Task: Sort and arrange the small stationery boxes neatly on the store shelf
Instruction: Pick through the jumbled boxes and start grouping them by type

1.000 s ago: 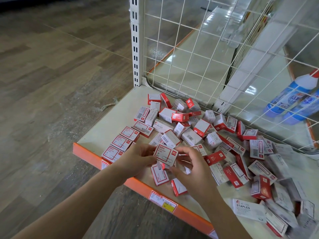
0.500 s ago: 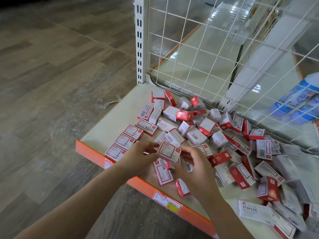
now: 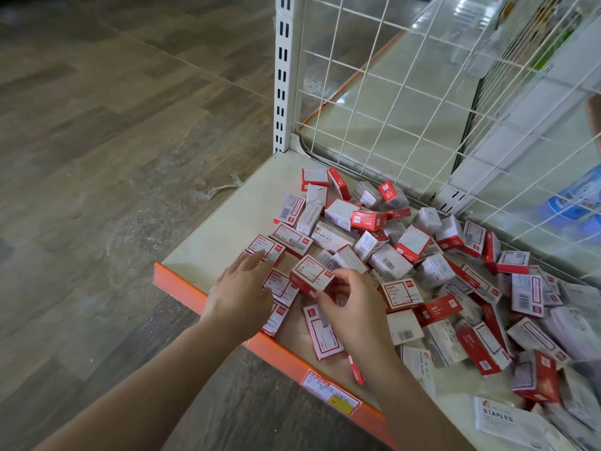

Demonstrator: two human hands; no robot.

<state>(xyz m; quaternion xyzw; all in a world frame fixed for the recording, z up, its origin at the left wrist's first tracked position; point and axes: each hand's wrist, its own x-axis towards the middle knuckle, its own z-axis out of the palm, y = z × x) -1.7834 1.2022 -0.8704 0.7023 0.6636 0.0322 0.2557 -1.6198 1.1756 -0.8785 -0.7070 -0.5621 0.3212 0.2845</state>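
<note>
Several small red-and-white stationery boxes lie jumbled on a cream shelf (image 3: 224, 229) with an orange front lip. My right hand (image 3: 351, 304) pinches one small red-and-white box (image 3: 311, 276) just above the shelf's front part. My left hand (image 3: 242, 288) lies flat, fingers spread, on a short row of flat-lying boxes (image 3: 266, 250) near the shelf's left front; it grips nothing. Another flat box (image 3: 323, 333) lies under my right wrist. A white box marked STAPLES (image 3: 328, 237) sits in the pile behind.
A white wire grid (image 3: 406, 102) backs the shelf, with a slotted upright post (image 3: 282, 73) at the left corner. Blue bottles (image 3: 575, 203) show behind the grid at right. A price label (image 3: 330, 392) sticks on the orange lip. Wood-look floor lies to the left.
My left hand has let go of the box and moved left onto the row of flat boxes. The box stays in my right hand. The camera has shifted closer.
</note>
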